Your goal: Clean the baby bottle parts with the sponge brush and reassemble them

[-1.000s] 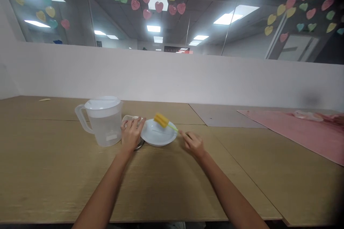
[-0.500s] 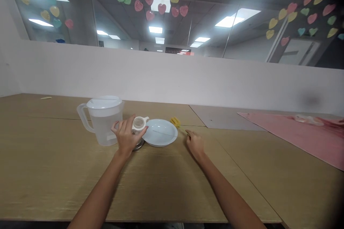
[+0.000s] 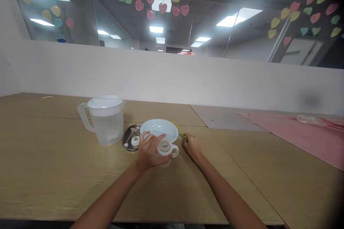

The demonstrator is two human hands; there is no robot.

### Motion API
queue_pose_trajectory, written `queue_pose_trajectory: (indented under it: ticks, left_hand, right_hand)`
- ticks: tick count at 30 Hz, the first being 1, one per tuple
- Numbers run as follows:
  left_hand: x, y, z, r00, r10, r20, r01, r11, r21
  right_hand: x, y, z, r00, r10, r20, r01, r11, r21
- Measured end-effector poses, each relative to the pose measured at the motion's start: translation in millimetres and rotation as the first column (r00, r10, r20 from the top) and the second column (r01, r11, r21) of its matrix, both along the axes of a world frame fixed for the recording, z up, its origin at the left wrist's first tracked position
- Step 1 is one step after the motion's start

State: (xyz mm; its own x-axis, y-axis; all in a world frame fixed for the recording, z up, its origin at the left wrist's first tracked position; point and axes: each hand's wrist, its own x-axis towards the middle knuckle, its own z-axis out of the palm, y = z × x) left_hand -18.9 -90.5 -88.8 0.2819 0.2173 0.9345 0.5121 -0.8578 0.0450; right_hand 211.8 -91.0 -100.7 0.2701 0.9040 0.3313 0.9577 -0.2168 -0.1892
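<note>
My left hand (image 3: pixel 150 150) is closed round a small bottle (image 3: pixel 164 146) with a white handled collar and an open top, in front of the white bowl (image 3: pixel 159 126). My right hand (image 3: pixel 192 146) is closed on the thin green handle of a brush (image 3: pixel 182 135), whose yellow head lies partly hidden at the bowl's right edge. Left of the bowl, a round metal tray (image 3: pixel 125 142) holds a white cap (image 3: pixel 135 141) and a clear tube piece. Further left stands a translucent pitcher (image 3: pixel 109 127) with a white lid.
A pink cloth (image 3: pixel 301 136) lies on the table at the right, with clear plastic on it. Behind it is a grey mat (image 3: pixel 225 117). A low white wall (image 3: pixel 177 78) with glass above bounds the table's far side.
My left hand has moved right and nearer with the bottle, uncovering the metal tray. My right hand has shifted slightly nearer, and the brush head now sits lower behind the bowl's edge.
</note>
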Motion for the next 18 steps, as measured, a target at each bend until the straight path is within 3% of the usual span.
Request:
queue_pose_trajectory:
  ticks: [8,18]
  left_hand:
    - [6.5,4.4,-9.9,0.993,0.002,-0.118,-0.007,0.999,-0.042]
    - [4.9,4.8,-10.5,0.988,-0.053,-0.142,0.027,0.984,-0.177]
  right_hand:
    - [0.6,3.3,-3.9,1.0,0.024,0.012,-0.024,0.999,-0.029]
    - [-4.2,4.8,-7.3,0.995,0.071,0.075,-0.071,0.997,0.0]
